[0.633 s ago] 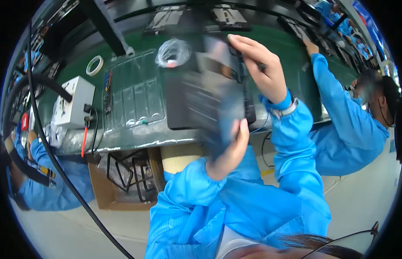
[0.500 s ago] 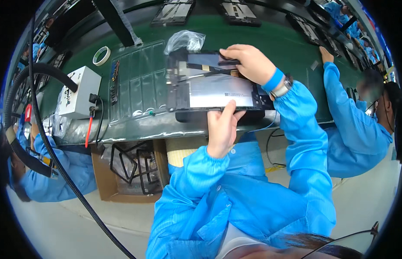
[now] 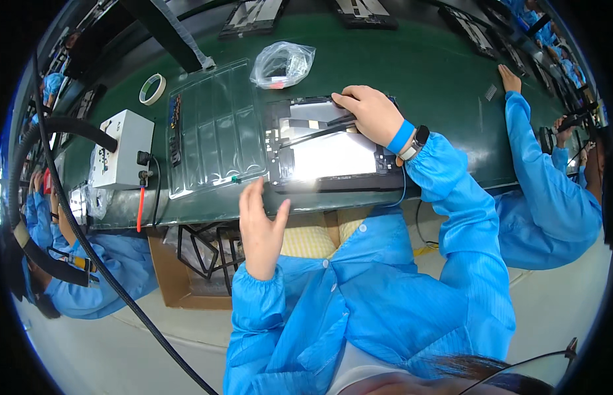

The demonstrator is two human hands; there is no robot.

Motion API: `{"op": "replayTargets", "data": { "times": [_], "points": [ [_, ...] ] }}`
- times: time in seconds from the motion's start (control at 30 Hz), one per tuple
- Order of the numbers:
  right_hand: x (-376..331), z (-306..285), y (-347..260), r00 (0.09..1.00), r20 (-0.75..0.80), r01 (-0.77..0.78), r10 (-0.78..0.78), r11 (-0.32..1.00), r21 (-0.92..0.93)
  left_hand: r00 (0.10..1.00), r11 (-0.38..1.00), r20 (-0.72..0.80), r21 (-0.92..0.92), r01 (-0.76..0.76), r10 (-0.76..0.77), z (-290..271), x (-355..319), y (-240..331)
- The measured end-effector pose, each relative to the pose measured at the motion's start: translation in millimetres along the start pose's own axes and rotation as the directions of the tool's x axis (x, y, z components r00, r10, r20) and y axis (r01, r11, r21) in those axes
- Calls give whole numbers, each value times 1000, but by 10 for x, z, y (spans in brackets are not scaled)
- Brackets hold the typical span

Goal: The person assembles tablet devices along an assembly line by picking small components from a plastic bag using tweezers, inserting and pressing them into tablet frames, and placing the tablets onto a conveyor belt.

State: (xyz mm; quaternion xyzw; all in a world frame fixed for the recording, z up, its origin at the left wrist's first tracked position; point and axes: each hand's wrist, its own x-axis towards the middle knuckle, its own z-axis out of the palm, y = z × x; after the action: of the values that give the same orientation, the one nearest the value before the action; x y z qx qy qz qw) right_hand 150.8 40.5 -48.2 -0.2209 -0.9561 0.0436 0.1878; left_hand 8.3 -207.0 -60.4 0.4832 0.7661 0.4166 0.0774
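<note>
An opened tablet (image 3: 339, 158) lies flat on the green bench mat, its silvery inner plate and dark frame facing up. Dark strips run slantwise across its upper part. Over the tablet's upper right, my right hand (image 3: 379, 117) is closed, thumb and fingers together; a dark slim piece shows by the fingertips, its kind hard to make out. My left hand (image 3: 261, 227) is off the tablet, at the bench's front edge near its lower left corner. Its fingers are apart and it holds nothing. A blue band and a watch circle my right wrist.
Left of the tablet lies a clear plastic tray (image 3: 217, 141) with a row of small parts. Beyond are a clear bag (image 3: 283, 64), a tape roll (image 3: 152, 89) and a white box (image 3: 124, 150) with hoses. A carton (image 3: 171, 280) of black frames stands below. Co-workers sit either side.
The tablet has come down flat onto the mat. My left hand has let go of its near edge and moved left and toward me. The right hand has shifted slightly down.
</note>
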Motion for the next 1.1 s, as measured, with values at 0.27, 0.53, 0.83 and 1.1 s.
{"op": "replayTargets", "data": {
  "times": [0.27,0.53,0.83,1.1],
  "points": [
    [-228,-210,76,998,-45,34,-32,999,29,995,1000,94,24,-17,15,223,36,27],
    [-954,-656,-29,982,178,-51,59,997,-51,942,955,271,166,-248,198,662,474,587],
    [-1301,-666,551,978,-30,-208,206,971,-119,852,-104,521,-851,514,-46,1656,2481,1050],
    [-1415,-608,665,972,-43,-236,232,962,-134,569,-250,446,-886,391,-690,2836,3817,844]
  ]
}}
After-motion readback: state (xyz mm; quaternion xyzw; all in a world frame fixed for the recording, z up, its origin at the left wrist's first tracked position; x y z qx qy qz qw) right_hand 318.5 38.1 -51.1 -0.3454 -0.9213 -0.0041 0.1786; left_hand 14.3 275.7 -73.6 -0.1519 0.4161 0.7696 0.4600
